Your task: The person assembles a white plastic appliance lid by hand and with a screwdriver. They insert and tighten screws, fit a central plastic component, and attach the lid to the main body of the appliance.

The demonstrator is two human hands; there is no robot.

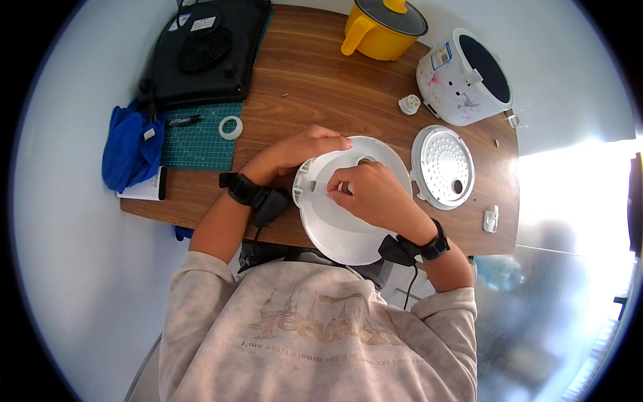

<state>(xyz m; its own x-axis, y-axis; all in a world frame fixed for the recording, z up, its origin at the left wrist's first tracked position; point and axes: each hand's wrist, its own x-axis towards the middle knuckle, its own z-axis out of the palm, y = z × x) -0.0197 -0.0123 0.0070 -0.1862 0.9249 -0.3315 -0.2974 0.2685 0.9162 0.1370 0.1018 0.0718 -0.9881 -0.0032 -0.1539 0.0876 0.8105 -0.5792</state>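
Note:
A white, round, shallow rice cooker lid shell [335,231] lies tilted at the table's front edge, its hollow side facing up. My left hand [305,147] grips its far left rim, the thumb stretched along the edge and the other fingers mostly hidden. Over the shell's middle is my right hand [375,194], with thumb and fingers pinched near a small slot on the left side. Whatever sits in that pinch is too small to make out. A round hole in the shell shows partly behind the right hand. Black straps with small devices circle both wrists.
To the right are a perforated white inner lid [439,161], a white rice cooker body [445,87], a small white cap [409,104] and a white plastic piece [491,219]. A yellow pot [382,43] stands behind. Leftward lie a black appliance [201,57], green mat [201,151], tape roll [223,131] and blue cloth [127,151].

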